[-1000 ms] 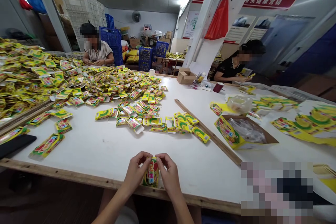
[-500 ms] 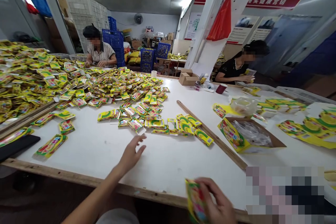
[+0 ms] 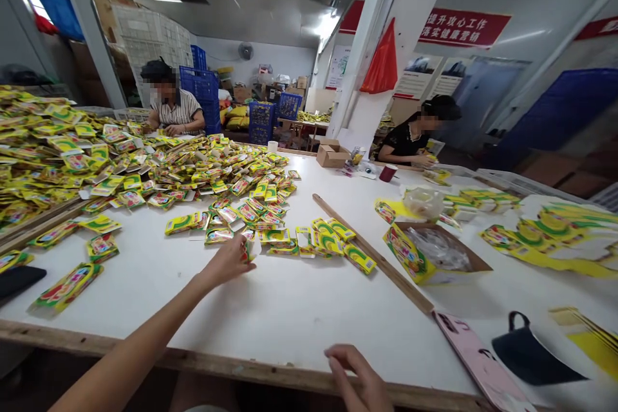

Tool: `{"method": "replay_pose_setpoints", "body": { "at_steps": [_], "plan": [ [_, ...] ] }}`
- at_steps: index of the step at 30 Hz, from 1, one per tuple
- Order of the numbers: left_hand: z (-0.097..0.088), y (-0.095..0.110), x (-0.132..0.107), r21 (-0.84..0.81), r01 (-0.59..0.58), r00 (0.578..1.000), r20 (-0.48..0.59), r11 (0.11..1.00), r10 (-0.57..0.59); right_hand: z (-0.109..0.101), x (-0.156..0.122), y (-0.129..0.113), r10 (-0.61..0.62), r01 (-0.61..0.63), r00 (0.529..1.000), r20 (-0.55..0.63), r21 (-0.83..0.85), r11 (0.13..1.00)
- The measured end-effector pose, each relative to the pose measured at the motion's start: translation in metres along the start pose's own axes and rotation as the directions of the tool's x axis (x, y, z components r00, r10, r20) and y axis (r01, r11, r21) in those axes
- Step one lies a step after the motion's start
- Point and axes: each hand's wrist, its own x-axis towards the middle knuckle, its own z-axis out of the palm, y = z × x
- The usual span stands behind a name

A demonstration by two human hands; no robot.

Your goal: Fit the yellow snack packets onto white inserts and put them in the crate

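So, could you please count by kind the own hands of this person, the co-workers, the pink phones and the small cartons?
Own hands: 2 (left hand, right hand)
Co-workers: 2
Pink phone: 1
Small yellow-green cartons: overlapping, too many to count
Total without cartons: 5

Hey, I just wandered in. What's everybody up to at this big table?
A person's left hand reaches out to a small carton at the near edge of a big heap of yellow cartons; whether it grips is hard to tell. The right hand is over the near table edge, fingers apart, with no carton visible in it. Across the table, a co-worker in stripes and another in black sit.
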Motion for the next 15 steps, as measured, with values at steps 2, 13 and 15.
{"method": "replay_pose_setpoints", "body": {
  "at_steps": [2,13,15],
  "plan": [
    [0.008,0.024,-0.022,-0.127,0.08,0.996,-0.038,0.989,-0.086,0.032,0.01,-0.008,0.004,-0.01,0.997,0.078,0.081,0.997],
    [0.064,0.079,-0.097,-0.721,0.227,0.967,0.089,0.654,-0.238,0.117,0.038,-0.002,0.014,-0.05,0.996,0.086,0.423,0.905],
    [0.06,0.075,-0.102,-0.74,0.22,0.97,0.098,0.636,-0.222,0.116,0.038,-0.001,0.011,-0.056,0.994,0.107,0.434,0.899]
  ]
}}
